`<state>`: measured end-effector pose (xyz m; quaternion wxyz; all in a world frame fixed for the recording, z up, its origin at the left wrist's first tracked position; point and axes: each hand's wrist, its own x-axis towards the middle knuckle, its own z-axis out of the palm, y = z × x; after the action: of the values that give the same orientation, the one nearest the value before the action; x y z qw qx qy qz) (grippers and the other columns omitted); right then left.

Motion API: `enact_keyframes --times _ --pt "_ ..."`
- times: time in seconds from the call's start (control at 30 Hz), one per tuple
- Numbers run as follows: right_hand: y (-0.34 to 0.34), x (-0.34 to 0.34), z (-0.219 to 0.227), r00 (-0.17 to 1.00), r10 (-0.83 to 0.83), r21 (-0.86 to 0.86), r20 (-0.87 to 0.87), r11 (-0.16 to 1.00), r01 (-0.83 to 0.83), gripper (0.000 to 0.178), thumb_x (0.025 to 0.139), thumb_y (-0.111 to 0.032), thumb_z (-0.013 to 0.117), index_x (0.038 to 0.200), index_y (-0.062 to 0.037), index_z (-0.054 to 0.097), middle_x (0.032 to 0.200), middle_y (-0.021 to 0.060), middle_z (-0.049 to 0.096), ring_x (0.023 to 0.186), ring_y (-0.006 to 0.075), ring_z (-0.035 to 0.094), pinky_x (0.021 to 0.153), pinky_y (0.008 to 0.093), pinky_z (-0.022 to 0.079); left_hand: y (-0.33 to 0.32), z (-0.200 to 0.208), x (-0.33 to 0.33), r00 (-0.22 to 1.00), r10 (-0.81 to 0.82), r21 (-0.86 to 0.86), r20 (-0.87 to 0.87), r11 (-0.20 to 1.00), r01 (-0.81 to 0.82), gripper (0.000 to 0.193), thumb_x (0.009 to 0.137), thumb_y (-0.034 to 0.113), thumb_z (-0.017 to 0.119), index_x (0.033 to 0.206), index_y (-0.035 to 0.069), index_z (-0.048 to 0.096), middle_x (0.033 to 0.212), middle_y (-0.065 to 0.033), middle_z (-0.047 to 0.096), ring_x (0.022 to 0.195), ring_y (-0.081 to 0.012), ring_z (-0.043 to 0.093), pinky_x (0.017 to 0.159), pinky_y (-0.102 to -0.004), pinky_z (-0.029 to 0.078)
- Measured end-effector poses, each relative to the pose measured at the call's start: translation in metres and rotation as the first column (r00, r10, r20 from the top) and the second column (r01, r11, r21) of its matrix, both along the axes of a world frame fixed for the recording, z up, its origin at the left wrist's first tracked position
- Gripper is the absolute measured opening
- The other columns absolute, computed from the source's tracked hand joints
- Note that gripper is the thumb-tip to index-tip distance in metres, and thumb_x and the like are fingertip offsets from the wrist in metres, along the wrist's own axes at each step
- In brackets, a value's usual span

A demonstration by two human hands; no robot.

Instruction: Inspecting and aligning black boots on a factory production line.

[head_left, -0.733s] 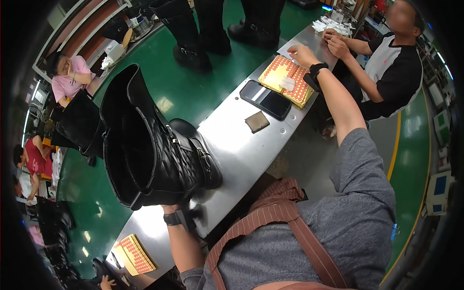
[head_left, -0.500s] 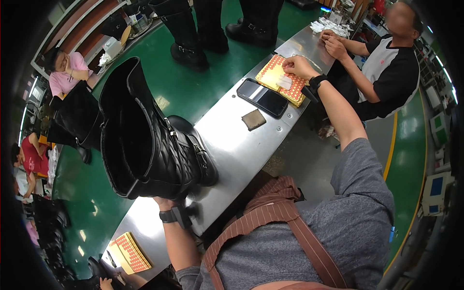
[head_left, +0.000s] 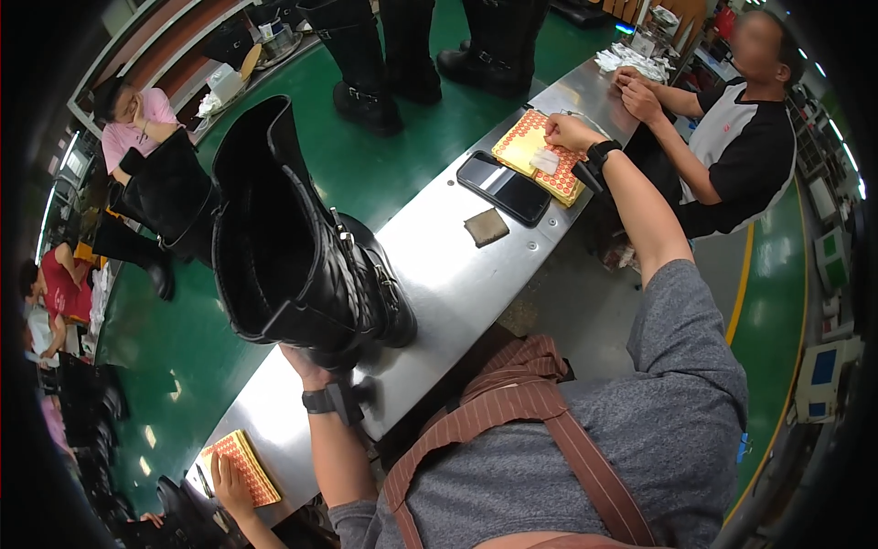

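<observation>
A tall black boot (head_left: 274, 247) with quilting and buckled straps stands on the metal bench, its wide opening facing me. My left hand (head_left: 306, 368) is against the lower back of the boot, gripping it; most of its fingers are hidden behind the leather. Over the far stack of yellow sheets with red round stickers (head_left: 521, 145), my right hand (head_left: 572, 135) has thumb and fingertips pinched together at the sheet. Whatever is between them is too small to make out. A small whitish translucent piece (head_left: 545, 162) lies on the stack just below that hand.
A black phone (head_left: 503, 188) and a brown square pad (head_left: 486, 227) lie on the metal bench (head_left: 430, 265). Black boots (head_left: 366, 101) stand on the green surface beyond. A co-worker (head_left: 732, 137) sits at right. Another person's hand (head_left: 233, 485) touches a second sticker stack (head_left: 256, 467).
The boot leans less toward me, showing more of my left hand. My right hand stays at the stickers with its fingers lower. Another person's hand has come onto the near stack.
</observation>
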<state>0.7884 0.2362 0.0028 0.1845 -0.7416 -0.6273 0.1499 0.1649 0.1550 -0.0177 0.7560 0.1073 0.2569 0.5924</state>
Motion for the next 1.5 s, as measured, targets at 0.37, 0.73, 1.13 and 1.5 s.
enact_keyframes --times 0.37,0.73,1.13,1.5 --pt "0.019 -0.125 0.148 0.997 0.058 0.483 -0.041 0.875 -0.031 0.013 0.09 -0.016 0.064 0.092 -0.0036 0.065 0.073 0.0076 0.066 0.07 0.0125 0.063 0.064 0.0291 0.05 -0.001 0.014 0.001 0.979 -0.151 0.124 0.139 0.983 0.134 0.063 0.094 0.062 0.041 0.124 0.01 0.06 0.11 -0.0114 0.068 0.094 -0.0259 0.068 0.083 -0.0389 0.057" --pt "-0.049 -0.4 0.337 0.525 0.843 0.426 -0.122 0.522 -0.739 0.02 0.101 -0.023 0.053 0.107 -0.0039 0.053 0.094 0.0037 0.062 0.079 0.0099 0.068 0.071 0.0217 0.057 -0.007 0.032 0.003 0.986 -0.148 0.122 0.078 0.983 0.138 0.064 0.094 0.061 0.043 0.121 0.006 0.061 0.105 -0.0132 0.069 0.091 -0.0249 0.068 0.082 -0.0373 0.057" --pt "-0.06 -0.403 0.332 0.644 0.761 0.682 0.077 0.431 -0.59 0.025 0.098 -0.021 0.059 0.117 -0.0052 0.052 0.094 0.0045 0.061 0.084 0.0114 0.066 0.071 0.0236 0.055 -0.004 0.027 0.002 0.98 -0.165 0.171 0.107 0.975 0.145 0.064 0.094 0.059 0.043 0.124 0.005 0.059 0.111 -0.0136 0.068 0.096 -0.0251 0.068 0.086 -0.0382 0.057" --pt "-0.147 -0.377 0.301 0.754 0.651 0.348 0.087 0.689 -0.635 0.101 0.068 -0.004 0.079 0.152 -0.0143 0.023 0.122 0.0121 0.06 0.088 0.0195 0.065 0.067 0.028 0.054 -0.007 0.033 0.002 0.97 -0.215 0.251 0.109 0.951 0.182 0.063 0.094 0.056 0.042 0.126 0.004 0.059 0.116 -0.0134 0.067 0.102 -0.0249 0.067 0.091 -0.0381 0.055"
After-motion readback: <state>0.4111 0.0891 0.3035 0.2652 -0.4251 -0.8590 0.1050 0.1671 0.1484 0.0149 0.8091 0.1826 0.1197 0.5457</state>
